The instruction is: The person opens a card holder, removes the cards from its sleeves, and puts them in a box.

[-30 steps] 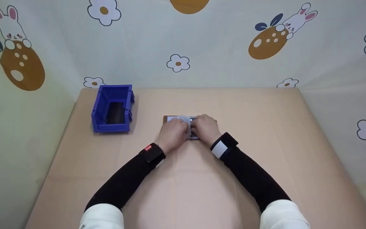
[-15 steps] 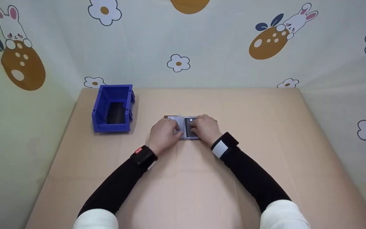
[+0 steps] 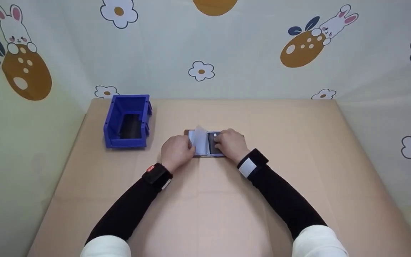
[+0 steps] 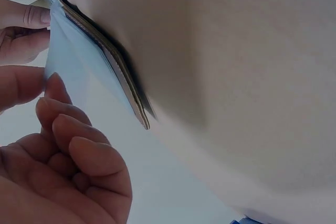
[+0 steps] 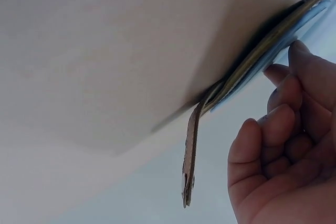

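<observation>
A brown-covered card holder (image 3: 212, 156) lies spread on the table, with clear plastic sleeves inside. My left hand (image 3: 177, 151) pinches a translucent sleeve (image 3: 201, 138) between thumb and fingertips, lifted at an angle over the left half. On the right half, a dark card (image 3: 211, 144) shows beside the thumb of my right hand (image 3: 232, 144). That hand holds the right-side pages with thumb and forefinger, its other fingers curled. In the right wrist view, a strap (image 5: 190, 156) with a metal snap sticks out from the cover's edge.
A blue plastic bin (image 3: 127, 142) with a dark bottom stands at the table's back left. Beige covering lies over the table (image 3: 280, 121). A patterned curtain (image 3: 234, 46) rises behind and on both sides.
My left hand has moved left, drawing the translucent sleeve from the middle toward the left half and uncovering the dark card's edge. The right hand has stayed in place.
</observation>
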